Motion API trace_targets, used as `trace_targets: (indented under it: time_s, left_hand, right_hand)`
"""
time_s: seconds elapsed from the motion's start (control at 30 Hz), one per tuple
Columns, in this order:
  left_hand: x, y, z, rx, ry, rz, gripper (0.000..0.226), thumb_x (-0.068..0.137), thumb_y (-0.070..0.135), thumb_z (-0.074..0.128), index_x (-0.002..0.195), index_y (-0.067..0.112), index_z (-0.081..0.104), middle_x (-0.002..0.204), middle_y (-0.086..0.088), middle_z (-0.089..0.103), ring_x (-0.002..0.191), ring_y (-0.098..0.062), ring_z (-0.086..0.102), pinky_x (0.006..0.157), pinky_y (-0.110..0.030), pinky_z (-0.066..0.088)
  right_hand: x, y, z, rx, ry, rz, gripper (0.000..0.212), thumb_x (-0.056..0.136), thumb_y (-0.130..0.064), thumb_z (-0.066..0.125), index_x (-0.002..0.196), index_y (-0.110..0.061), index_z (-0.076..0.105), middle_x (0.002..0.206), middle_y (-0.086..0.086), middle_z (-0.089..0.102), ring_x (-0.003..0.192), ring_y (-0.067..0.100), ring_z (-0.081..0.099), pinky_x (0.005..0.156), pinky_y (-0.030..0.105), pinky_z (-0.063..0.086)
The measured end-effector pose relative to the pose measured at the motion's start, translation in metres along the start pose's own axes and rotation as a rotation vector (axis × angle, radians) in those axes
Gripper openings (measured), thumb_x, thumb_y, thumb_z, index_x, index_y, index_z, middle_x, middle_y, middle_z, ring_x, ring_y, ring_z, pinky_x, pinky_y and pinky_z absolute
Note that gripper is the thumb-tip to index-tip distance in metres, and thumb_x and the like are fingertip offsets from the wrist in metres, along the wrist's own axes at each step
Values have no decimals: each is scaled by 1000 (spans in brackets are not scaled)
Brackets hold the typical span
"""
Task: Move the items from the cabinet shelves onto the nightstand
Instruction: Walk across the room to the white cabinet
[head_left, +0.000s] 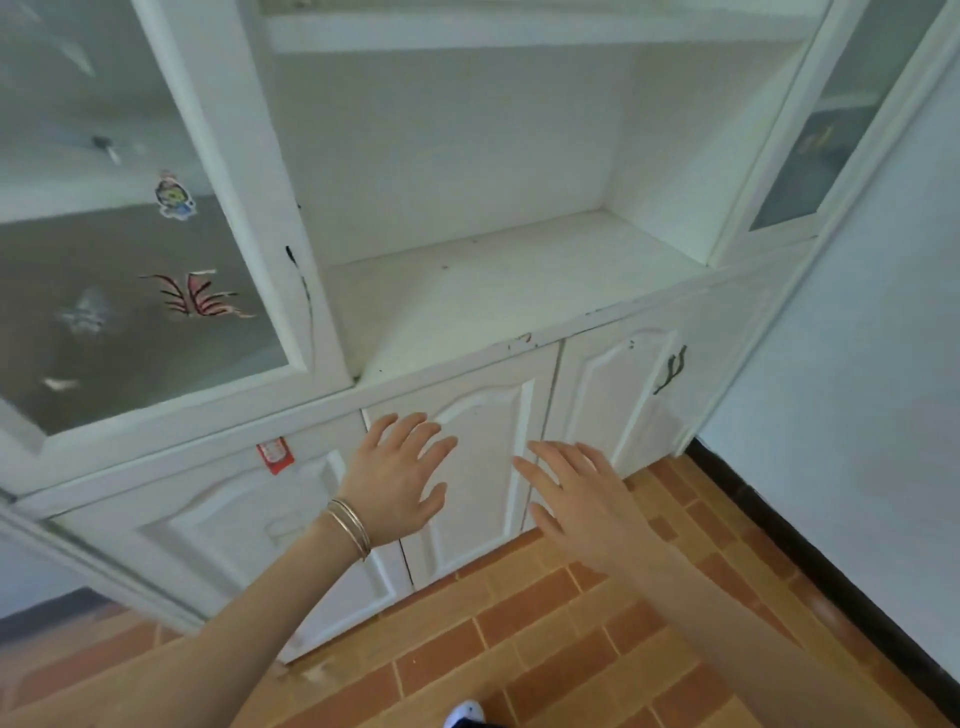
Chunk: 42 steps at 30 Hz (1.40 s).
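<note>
A white cabinet fills the view. Its open middle shelf (498, 291) is bare, with only small dark specks and chipped paint along the front edge. Another shelf (519, 31) runs across the top, and nothing shows on its visible edge. My left hand (397, 480), with thin bangles at the wrist, is held out with fingers spread in front of the lower cabinet door (483, 483). My right hand (582, 499) hovers beside it, fingers straight, holding nothing. No nightstand is in view.
A glass door (130, 234) with stickers stands at the left, and a narrower glass door (821, 130) at the right. A lower door with a dark handle (671, 369) is at the right. A white wall (857, 389) closes the right side. The floor (571, 649) is orange brick tile.
</note>
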<state>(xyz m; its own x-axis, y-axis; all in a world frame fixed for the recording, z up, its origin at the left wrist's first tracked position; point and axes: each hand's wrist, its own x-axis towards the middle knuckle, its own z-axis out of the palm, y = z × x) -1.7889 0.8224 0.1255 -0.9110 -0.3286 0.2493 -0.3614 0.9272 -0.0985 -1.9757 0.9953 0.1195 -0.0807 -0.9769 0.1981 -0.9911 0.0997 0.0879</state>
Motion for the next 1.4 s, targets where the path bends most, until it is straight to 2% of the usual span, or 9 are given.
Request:
trace_targets:
  time_s: [0.17,0.33,0.47,0.67,0.8,0.93,1.03,1.2,1.4]
  left_hand:
    - [29,-55,-7,55,54,-99,50,76,41,45,113,14,66,113,-9,64,111,-33,57,94,-49,42]
    - [63,-98,-28,149,160,-84,49,79,39,46,116,12,65,115,-10,62,115,-33,54,99,-48,38]
    - [75,-127,-44,223,193,-111,51,81,37,46,120,8,61,118,-13,61,119,-34,51,107,-45,29]
    - [81,-150,-84,426,323,-128,47,79,25,56,118,0,62,121,-17,60,124,-34,48,111,-49,26]
    - [80,-156,-94,630,213,-140,50,81,24,46,122,-2,60,128,-14,58,132,-28,38,112,-51,20]
    - [79,-154,-92,802,82,-165,49,83,18,40,125,-2,57,132,-12,55,138,-30,29,115,-52,11]
    - [85,-148,-98,875,31,-187,46,81,19,41,117,-1,62,123,-11,59,135,-32,34,116,-50,5]
    - [90,-126,-105,922,-29,-225,36,80,21,47,103,1,65,105,-11,58,122,-33,44,115,-50,12]
    - [89,-106,-114,921,-52,-292,35,82,31,51,92,3,68,101,-8,60,111,-27,42,115,-48,10]
  right_hand:
    - [91,11,-5,-4,59,-124,49,90,-37,33,130,-16,53,131,8,53,119,24,51,99,45,42]
    - [166,20,-20,-3,173,-177,48,89,-36,35,129,-15,53,130,9,54,117,25,52,100,45,42]
    - [211,32,-31,-14,214,-234,49,91,-36,33,130,-15,52,132,9,53,120,26,50,101,46,40]
    - [260,34,-50,23,314,-398,46,91,-36,38,129,-14,52,133,10,51,121,27,48,102,47,38]
    - [281,37,-56,43,369,-497,45,90,-34,41,127,-12,54,130,12,53,119,29,50,99,47,40]
    - [297,40,-61,66,371,-562,46,90,-35,40,127,-12,56,128,13,55,116,30,52,96,47,42]
    - [303,41,-64,96,382,-589,47,89,-35,40,125,-12,57,125,13,57,115,29,53,95,48,43]
    - [299,47,-57,128,375,-628,48,90,-37,38,128,-14,56,126,12,56,115,29,52,97,46,42]
    - [293,54,-50,141,338,-668,48,90,-37,37,128,-14,55,125,11,57,113,28,54,95,45,43]
